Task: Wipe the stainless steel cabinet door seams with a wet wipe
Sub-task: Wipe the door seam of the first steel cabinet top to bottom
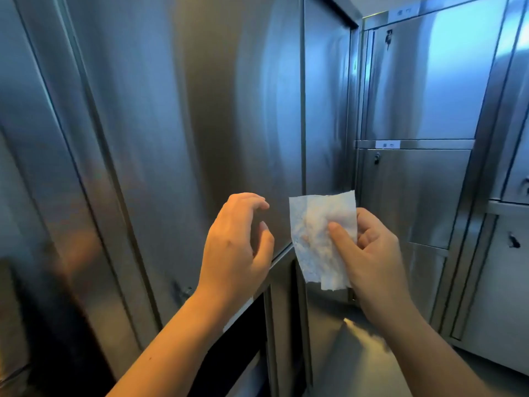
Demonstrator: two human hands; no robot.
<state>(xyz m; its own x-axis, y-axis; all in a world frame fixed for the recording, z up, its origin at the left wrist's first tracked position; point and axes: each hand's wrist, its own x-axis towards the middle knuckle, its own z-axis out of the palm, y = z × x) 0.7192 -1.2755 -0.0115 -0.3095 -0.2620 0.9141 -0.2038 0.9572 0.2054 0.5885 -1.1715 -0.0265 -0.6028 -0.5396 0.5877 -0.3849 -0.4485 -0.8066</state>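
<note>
A person's right hand (375, 256), low at 5 o'clock in the head view, pinches a crumpled white wet wipe (315, 222), thumb pressed to its front, the sheet held upright. The left hand (237, 247), just beside it at 7 o'clock, holds nothing, its fingers loosely curved and apart from the wipe. Behind both hands stands a tall stainless steel cabinet door (186, 110); its vertical seam (303, 110) runs up toward 12 o'clock, directly above the wipe, which is not touching it. At 2 o'clock are smaller steel locker doors (423, 81), one with a key (388, 38) in its lock, and a white label (387, 145) on the rail between them.
</note>
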